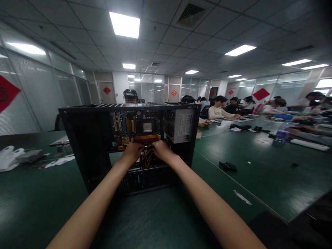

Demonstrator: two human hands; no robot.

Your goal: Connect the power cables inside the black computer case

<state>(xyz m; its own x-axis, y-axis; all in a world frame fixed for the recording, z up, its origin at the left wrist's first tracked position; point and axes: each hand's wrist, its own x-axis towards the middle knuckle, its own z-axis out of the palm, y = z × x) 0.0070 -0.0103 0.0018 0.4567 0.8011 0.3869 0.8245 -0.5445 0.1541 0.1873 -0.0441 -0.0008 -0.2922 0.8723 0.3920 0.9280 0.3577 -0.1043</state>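
Observation:
A black computer case [75, 145] stands open-sided on the green table in front of me. Inside it are the motherboard [138, 121], with a square metal-topped processor socket [147, 127], and a power supply [184, 126] at the right. My left hand [133, 152] and my right hand [162, 151] both reach in, fingers curled in a pinch near the board's lower edge. Just above their fingertips runs a red and orange strip [146, 138] that looks like memory slots. A bundle of coloured cables [147, 157] hangs between the hands. Whatever the fingers grip is too small to make out.
White and grey items [23, 155] and paper scraps lie on the table at the left. To the right are a small black item [228, 166], a torn white strip [242, 197] and a plastic bottle [282, 135]. Several people sit around the tables beyond.

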